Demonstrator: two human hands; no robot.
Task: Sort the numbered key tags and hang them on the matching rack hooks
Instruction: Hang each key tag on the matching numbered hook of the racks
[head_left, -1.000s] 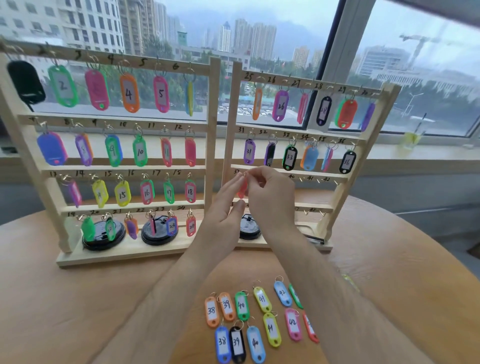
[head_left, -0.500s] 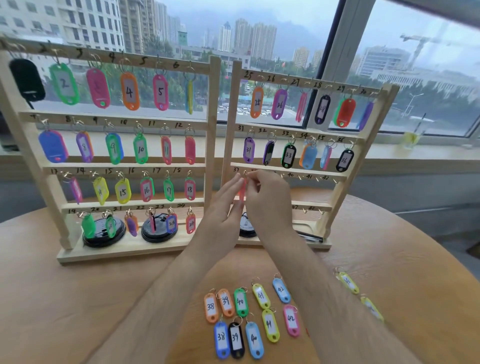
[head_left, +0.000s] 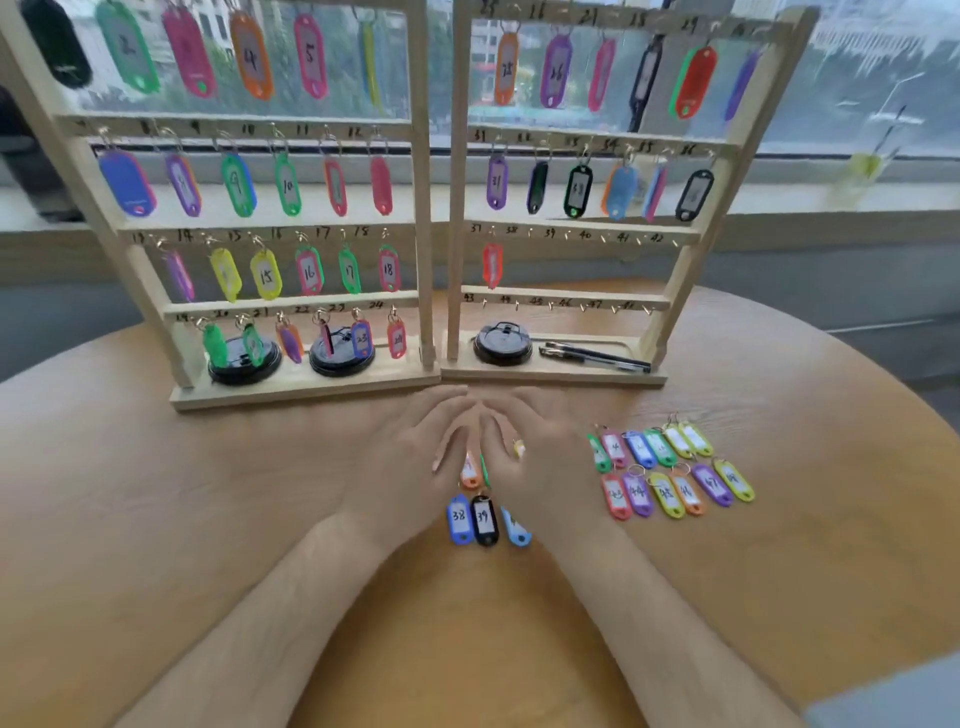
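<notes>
a red-orange tag (head_left: 491, 266) hangs from the hook marked 37 (head_left: 490, 235) at the left end of the third rail of the right rack (head_left: 456, 156), and small hooks (head_left: 569, 236) numbered 38 to 42 run along the same rail to its right. the loose tags lie on the round wooden table (head_left: 130, 493) in front of the racks. a blue tag marked 38 (head_left: 460, 519), a black tag marked 39 (head_left: 484, 519) just beside it and a light blue tag (head_left: 516, 528) with its number hidden sit in a row between the two wrists, and an orange tag (head_left: 470, 474) shows in the gap between the hands. the left hand (head_left: 410, 457) and the right hand (head_left: 545, 457) lie low over this cluster, palms down, fingers straight and spread, pointing toward the racks with the tips nearly meeting. neither grips anything that shows, and the blur hides whether the fingers touch the tags beneath. to the right, apart from the hands, a second batch of tags (head_left: 670, 470) lies in two neat rows. the left rack (head_left: 420, 208) stands right against the right one, its four rails hung with coloured tags numbered up to 24. three black round lids (head_left: 503, 344) rest on the rack bases, and two black pens (head_left: 592, 358) lie on the right rack's base.
</notes>
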